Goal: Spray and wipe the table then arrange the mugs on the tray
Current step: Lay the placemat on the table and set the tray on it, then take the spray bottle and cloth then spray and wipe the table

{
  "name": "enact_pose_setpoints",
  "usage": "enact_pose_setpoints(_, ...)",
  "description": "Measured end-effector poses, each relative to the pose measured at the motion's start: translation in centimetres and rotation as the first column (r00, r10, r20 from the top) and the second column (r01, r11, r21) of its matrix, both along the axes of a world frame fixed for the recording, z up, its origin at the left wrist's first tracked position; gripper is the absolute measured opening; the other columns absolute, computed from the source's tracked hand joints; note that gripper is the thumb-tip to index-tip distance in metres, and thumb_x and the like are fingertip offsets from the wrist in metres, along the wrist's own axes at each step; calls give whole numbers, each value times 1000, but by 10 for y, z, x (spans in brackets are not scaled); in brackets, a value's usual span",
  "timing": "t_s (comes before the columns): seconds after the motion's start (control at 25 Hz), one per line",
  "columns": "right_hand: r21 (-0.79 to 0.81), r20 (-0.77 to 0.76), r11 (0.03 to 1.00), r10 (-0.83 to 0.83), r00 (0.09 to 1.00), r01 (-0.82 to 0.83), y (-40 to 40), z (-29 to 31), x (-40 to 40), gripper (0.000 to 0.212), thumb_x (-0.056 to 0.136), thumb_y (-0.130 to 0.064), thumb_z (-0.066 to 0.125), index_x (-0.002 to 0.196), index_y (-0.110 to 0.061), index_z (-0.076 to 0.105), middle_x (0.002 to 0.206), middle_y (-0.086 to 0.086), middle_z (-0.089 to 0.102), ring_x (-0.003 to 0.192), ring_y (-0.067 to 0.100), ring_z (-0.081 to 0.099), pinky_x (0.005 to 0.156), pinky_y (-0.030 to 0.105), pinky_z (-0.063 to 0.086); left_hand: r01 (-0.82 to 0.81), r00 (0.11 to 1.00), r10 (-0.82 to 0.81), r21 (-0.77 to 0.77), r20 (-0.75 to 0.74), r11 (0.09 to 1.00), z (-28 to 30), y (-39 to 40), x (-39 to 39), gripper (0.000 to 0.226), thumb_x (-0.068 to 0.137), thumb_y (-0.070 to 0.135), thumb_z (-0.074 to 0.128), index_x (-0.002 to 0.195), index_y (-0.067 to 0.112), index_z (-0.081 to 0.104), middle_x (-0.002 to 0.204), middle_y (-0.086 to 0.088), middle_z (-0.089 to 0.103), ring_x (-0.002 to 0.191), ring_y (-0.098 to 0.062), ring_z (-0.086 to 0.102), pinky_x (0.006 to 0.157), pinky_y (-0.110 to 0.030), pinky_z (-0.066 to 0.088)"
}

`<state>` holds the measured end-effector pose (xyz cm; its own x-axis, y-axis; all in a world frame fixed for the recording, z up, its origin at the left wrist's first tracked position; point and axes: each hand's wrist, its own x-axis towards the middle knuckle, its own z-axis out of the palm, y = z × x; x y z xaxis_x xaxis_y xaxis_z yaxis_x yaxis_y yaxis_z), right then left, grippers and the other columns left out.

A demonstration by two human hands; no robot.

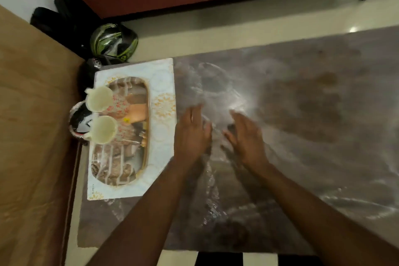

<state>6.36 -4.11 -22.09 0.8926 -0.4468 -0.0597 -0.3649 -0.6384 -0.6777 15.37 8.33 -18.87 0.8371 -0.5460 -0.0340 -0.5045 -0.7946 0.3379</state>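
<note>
Both hands hold nothing: left hand and right hand hover flat-fingered over the wet table.
Two mugs stand on the tray at nine o'clock; arranging looks finished, next pull the hands away.

Two pale mugs stand upright, side by side, on the tray at the tabletop's left edge. The shiny brown tabletop has white streaks.

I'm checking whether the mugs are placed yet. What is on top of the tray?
Two pale mugs stand on the tray at its far-left edge, one beside the other. The rest shows only its printed picture. The mugs hide the tray surface beneath them.
</note>
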Motion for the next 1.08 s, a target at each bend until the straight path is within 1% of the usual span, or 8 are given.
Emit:
enact_pose_setpoints(0.08, -116, 52, 990, -72, 996, 78, -52, 8, -33, 54, 89, -35, 60, 134, -10, 48, 132, 15, 54, 120, 32, 51, 96, 42, 41, 36, 999, -38, -132, -13, 991, 9, -46, -19, 58, 86, 23, 64, 139, 9, 45, 137, -17, 51, 121, -36, 52, 96, -44, 44)
enact_pose_setpoints(0.2, -203, 56, 963, -167, 984, 175, -110, 13, -110, 53, 86, -41, 57, 130, -10, 54, 128, 15, 59, 116, 31, 57, 90, 44, 47, 135, 989, -142, -153, -32, 979, 11, -113, -73, 61, 86, 29, 65, 140, 9, 44, 140, -17, 50, 125, -34, 50, 100, -43, 43)
enact_pose_setpoints(0.28, -227, 46, 939, -256, 966, 260, -165, 22, -172, 52, 88, -41, 58, 131, -11, 53, 131, 12, 57, 120, 29, 55, 92, 44, 46, 250, 967, -256, -170, -9, 953, 17, -184, -118, 61, 87, 30, 67, 139, 7, 46, 139, -20, 51, 124, -36, 51, 100, -44, 44)
enact_pose_setpoints(0.52, -223, 76, 904, -356, 931, 364, -308, 88, -302, 52, 92, -40, 54, 135, -11, 49, 138, 9, 51, 129, 24, 46, 101, 42, 39, 339, 932, -360, -264, -35, 903, 60, -359, -239, 63, 90, 30, 66, 142, 3, 42, 141, -20, 47, 128, -33, 47, 103, -40, 39)
enact_pose_setpoints(0.64, -292, 41, 867, -411, 911, 405, -379, 117, -370, 54, 95, -44, 46, 139, -13, 43, 143, 7, 46, 134, 22, 40, 108, 42, 35, 405, 894, -443, -314, -61, 859, 88, -446, -305, 64, 91, 34, 64, 143, 7, 39, 143, -17, 45, 129, -30, 46, 101, -39, 42)
enact_pose_setpoints(0.8, -291, -59, 815, -538, 841, 501, -460, 125, -444, 53, 96, -43, 45, 140, -13, 41, 144, 6, 44, 135, 20, 38, 109, 39, 32, 530, 808, -587, -368, -56, 764, 106, -555, -370, 64, 90, 32, 64, 143, 8, 39, 143, -17, 45, 131, -30, 45, 101, -43, 46)
enact_pose_setpoints(0.92, -247, -88, 759, -636, 766, 602, -488, 120, -492, 50, 94, -38, 53, 136, -10, 46, 139, 10, 49, 129, 25, 44, 105, 39, 35, 535, 764, -630, -405, -143, 741, 100, -602, -412, 66, 89, 32, 65, 145, 10, 37, 146, -15, 42, 133, -28, 43, 104, -42, 43)
enact_pose_setpoints(1.08, -185, -153, 667, -745, 649, 722, -547, 103, -553, 45, 92, -32, 57, 131, -10, 48, 136, 12, 50, 124, 30, 47, 98, 43, 40, 482, 634, -658, -458, -405, 747, 90, -667, -463, 71, 86, 32, 71, 144, 16, 34, 142, -10, 45, 128, -24, 47, 102, -44, 46)
